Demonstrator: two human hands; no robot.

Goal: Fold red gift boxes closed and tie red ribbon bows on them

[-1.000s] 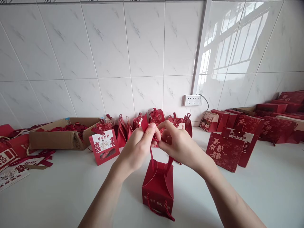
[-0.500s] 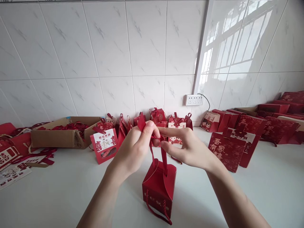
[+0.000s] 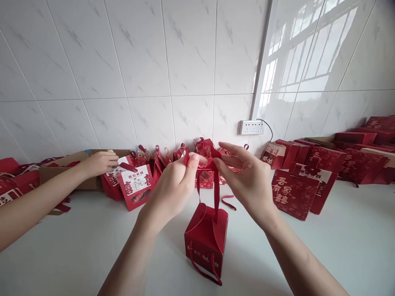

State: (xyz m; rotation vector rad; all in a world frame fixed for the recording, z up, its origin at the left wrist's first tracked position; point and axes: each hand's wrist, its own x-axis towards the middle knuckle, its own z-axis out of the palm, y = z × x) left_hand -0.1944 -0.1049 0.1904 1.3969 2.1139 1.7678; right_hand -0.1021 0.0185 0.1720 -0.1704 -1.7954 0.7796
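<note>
A small red gift box (image 3: pixel 206 237) with a twisted cord handle stands on the white counter (image 3: pixel 339 246) in front of me. A red ribbon (image 3: pixel 216 193) rises from its top to my hands. My left hand (image 3: pixel 177 185) is closed, pinching the ribbon's upper end. My right hand (image 3: pixel 247 179) is beside it with fingers stretched and thumb and forefinger on the ribbon near the knot.
Another person's arm reaches in from the left; that hand (image 3: pixel 100 163) rests on a red box by a cardboard carton (image 3: pixel 66 164). Red gift boxes (image 3: pixel 203 150) line the tiled wall. Flat red bags (image 3: pixel 293 193) are stacked at right. A wall socket (image 3: pixel 251 127) is behind.
Another person's arm has come in from the left to the boxes by the carton. My right hand's fingers have spread out while both hands keep working the ribbon above the box.
</note>
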